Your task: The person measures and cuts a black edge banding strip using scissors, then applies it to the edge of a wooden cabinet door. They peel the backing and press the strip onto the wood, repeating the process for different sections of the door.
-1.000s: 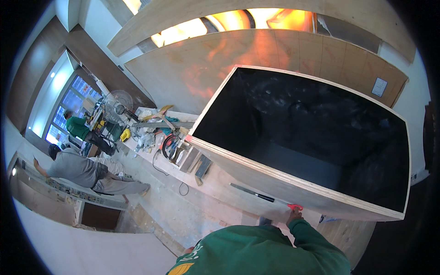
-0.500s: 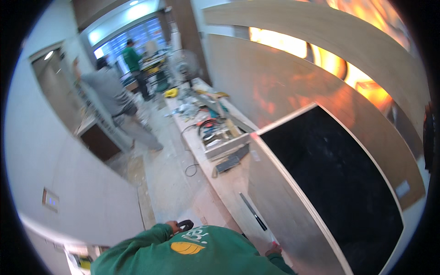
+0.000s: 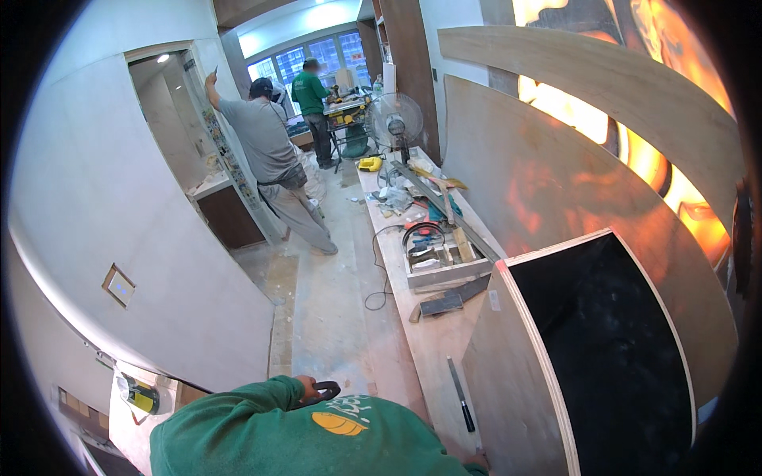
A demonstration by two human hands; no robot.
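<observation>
My left hand (image 3: 305, 388) is closed round a dark, curved, ring-like piece (image 3: 327, 389) in front of my green sweatshirt; its exact kind is unclear. At the lower edge, beside the bench, only a small part of my right hand (image 3: 477, 459) shows, its fingers mostly hidden. Near it on the bench lies a long, thin metal tool with a black handle (image 3: 467, 416), perhaps a file. To the right stands a plywood box (image 3: 520, 349) with a black panel (image 3: 611, 341).
The long bench (image 3: 425, 349) carries a wooden tray (image 3: 448, 274) of tools, a dark flat block (image 3: 441, 305) and a yellow tool (image 3: 369, 164). A fan (image 3: 397, 119) stands beyond. A person in grey (image 3: 274, 143) reaches up at a doorway; another in green (image 3: 309, 91) stands farther back. A cable (image 3: 384, 274) hangs beside the bench.
The view has swung left, so the room and bench appear farther right. My right hand has slipped mostly out at the lower edge. My left hand still holds the dark curved piece.
</observation>
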